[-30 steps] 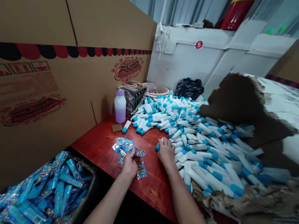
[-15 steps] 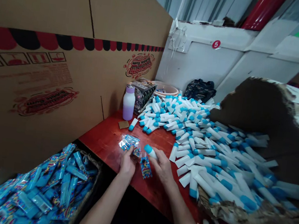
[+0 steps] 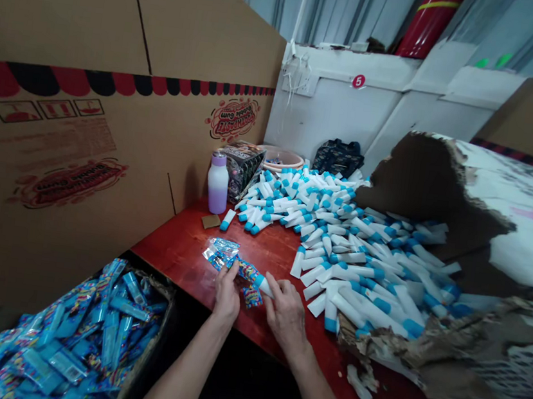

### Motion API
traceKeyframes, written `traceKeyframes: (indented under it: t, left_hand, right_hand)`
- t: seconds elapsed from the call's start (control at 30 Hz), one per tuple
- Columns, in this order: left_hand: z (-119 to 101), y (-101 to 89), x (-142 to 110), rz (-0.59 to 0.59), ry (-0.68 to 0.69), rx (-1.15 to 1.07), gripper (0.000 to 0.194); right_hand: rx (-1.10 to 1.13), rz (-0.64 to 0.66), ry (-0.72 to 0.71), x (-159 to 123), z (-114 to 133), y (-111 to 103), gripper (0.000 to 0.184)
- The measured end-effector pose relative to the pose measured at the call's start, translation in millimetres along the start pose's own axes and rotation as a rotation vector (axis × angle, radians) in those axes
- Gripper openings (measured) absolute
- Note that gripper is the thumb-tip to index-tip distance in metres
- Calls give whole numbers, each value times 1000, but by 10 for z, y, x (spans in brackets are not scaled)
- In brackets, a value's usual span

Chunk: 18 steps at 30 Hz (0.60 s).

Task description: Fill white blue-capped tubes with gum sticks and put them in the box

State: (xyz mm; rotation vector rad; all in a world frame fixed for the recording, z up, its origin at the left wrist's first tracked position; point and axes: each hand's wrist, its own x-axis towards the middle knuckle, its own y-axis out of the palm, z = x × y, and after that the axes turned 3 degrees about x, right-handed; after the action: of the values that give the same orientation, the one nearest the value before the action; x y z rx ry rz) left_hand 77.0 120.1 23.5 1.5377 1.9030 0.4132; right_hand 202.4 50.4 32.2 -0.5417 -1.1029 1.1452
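My left hand (image 3: 227, 295) pinches a blue, multicoloured printed wrapper (image 3: 246, 271) above the red table. In my right hand (image 3: 286, 309) is a white tube (image 3: 266, 287) with a blue cap, held between thumb and fingers. The tube's capped end meets the wrapper's right end; how far inside it reaches I cannot tell. Just below them another printed wrapper (image 3: 252, 297) lies on the table. A few shiny flat wrappers (image 3: 221, 251) rest beyond my left fingertips.
A large pile of white tubes (image 3: 340, 234) spills from a torn carton (image 3: 522, 257) on the right. Filled blue packets (image 3: 67, 356) crowd a box at lower left. A purple-white bottle (image 3: 218, 184) stands by the cardboard wall (image 3: 168, 129). Behind are a basin (image 3: 284, 157) and dark bag (image 3: 338, 158).
My right hand has brought the tube's blue cap against the wrapper in my left hand. The camera view has turned slightly right.
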Motion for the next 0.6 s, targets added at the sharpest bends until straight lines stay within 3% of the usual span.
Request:
traceKeyframes:
  t: [0.1,0.23,0.37,0.5,0.6]
  left_hand:
    - [30,53,-77,31,8,-40,25]
    - [104,128,-210,160,-59,-75,27]
    - [187,155,-316,174,-89,-39,31]
    - [157,164,-330,159,-77,12,35]
    - [69,179,-287,249,-112,-17,45]
  right_hand:
    - [20,-22,6,-38,42,8,43]
    - [57,-53,17,-48,109,69,49]
    - [131,-106,58,-12,198,115,48]
    - [324,-149,60,39,231,101,50]
    - [551,-187,199,27,136,113,46]
